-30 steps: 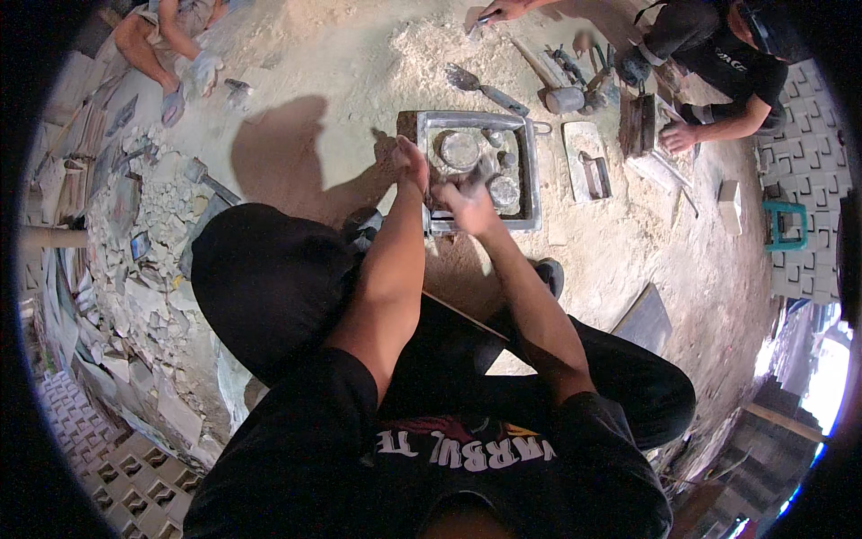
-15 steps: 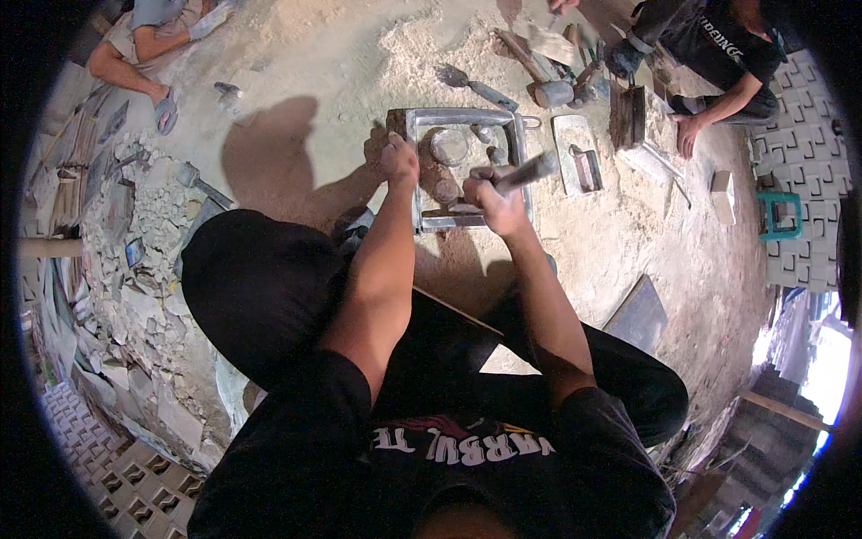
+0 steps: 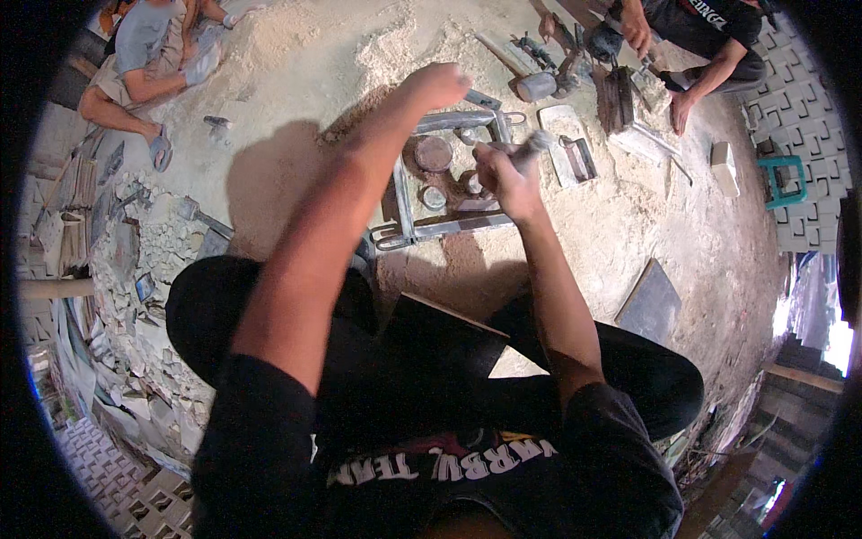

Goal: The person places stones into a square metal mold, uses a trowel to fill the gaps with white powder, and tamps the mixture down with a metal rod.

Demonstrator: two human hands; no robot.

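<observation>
My right hand (image 3: 508,184) is closed round a grey tool with a thick cylindrical end (image 3: 536,145), held over the right side of a rectangular metal frame (image 3: 401,193). Inside the frame lie a larger round disc (image 3: 434,154), a smaller round piece (image 3: 434,198) and other small lumps, partly hidden by that hand. My left hand (image 3: 438,86) is stretched past the frame's far side, over a flat-ended hand tool (image 3: 485,100). Motion blurs its fingers, and the hand covers part of that tool, so its grip does not show.
To the right of the frame lie a pale float-like board (image 3: 567,144) and a mallet (image 3: 536,86). A co-worker's hand (image 3: 681,112) rests by a box mould (image 3: 620,103). Another person sits far left. Rubble (image 3: 135,269) covers the left, and a dark slab (image 3: 648,301) lies right.
My left hand has left the frame's left side and moved far and right to the hand tool. My right hand has stayed over the frame with its tool. The frame now looks tilted.
</observation>
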